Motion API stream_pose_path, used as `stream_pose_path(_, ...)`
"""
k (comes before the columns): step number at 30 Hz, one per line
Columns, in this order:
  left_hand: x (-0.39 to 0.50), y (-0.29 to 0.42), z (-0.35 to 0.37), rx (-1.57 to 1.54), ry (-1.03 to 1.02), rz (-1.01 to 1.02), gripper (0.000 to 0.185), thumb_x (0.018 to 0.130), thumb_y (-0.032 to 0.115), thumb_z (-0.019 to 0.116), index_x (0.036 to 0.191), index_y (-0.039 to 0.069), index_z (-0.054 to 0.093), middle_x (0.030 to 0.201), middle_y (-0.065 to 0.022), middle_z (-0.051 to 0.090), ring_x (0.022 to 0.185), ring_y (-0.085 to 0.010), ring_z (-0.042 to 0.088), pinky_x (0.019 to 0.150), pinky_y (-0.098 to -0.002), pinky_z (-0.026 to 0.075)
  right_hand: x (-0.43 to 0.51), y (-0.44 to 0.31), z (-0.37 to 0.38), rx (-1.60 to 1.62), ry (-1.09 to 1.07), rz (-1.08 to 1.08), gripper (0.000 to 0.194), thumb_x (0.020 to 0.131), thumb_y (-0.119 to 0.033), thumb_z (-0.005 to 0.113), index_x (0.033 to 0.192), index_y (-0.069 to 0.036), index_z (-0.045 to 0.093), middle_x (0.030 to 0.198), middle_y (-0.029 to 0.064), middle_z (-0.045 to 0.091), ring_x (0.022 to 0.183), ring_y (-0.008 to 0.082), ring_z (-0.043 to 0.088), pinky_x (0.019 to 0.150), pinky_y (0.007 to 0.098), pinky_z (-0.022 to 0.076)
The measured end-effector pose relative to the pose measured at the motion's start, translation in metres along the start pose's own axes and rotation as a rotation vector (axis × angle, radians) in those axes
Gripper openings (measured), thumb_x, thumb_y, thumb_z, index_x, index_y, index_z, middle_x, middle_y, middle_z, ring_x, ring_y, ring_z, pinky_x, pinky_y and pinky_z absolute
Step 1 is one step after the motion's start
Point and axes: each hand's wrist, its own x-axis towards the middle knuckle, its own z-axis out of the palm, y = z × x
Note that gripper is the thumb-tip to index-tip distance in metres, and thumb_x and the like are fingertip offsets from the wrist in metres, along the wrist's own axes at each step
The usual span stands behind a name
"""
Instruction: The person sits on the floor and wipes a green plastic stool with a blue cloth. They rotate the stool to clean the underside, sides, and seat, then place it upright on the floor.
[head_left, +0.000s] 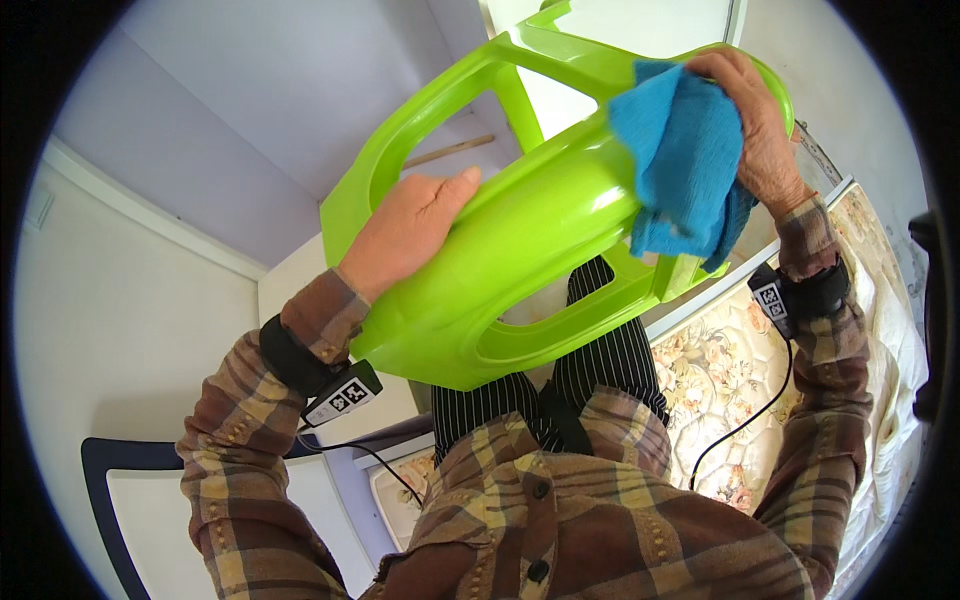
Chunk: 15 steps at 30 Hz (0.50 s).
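Note:
A bright green moulded plastic frame (517, 236) with large oval openings is held up, tilted, in front of my body. My left hand (409, 229) grips the edge of its rounded middle section, thumb lying on top and fingers hidden behind. A blue cloth (686, 161) is bunched in my right hand (757, 127), which presses it against the upper right end of the frame. The cloth drapes over the glossy surface and covers part of it. Some of my right fingers curl behind the cloth out of sight.
A mattress with a floral pattern (697, 390) lies to the right below my arm. A dark-edged white panel (135, 450) stands at lower left. A thin wooden stick (450, 150) shows through a frame opening. Black cables (780, 390) hang from my wrist devices.

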Motion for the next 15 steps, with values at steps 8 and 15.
stream_pose_path(8,0.025,0.015,0.016,-0.263,-0.066,-0.001,0.042,0.097,0.036,0.047,0.094,-0.003,0.062,0.078,-0.0133,0.062,0.067,-0.0177,0.057,0.065,-0.0352,0.045,0.008,-0.124,0.065,0.036,0.029,-0.038,0.036,0.061,-0.006,0.067,0.096,-0.004,0.061,0.086,0.0101,0.052,0.084,0.0294,0.052,0.075,0.0400,0.0425)
stream_pose_path(15,0.042,0.037,0.013,-0.074,-0.203,0.314,0.036,0.099,0.031,0.053,0.103,-0.001,0.067,0.097,-0.0050,0.068,0.083,-0.0115,0.062,0.076,-0.0267,0.052,0.020,-0.159,0.078,0.085,0.169,-0.015,0.022,0.064,-0.010,0.065,0.085,-0.006,0.060,0.087,0.0088,0.053,0.088,0.0269,0.053,0.077,0.0377,0.0415)
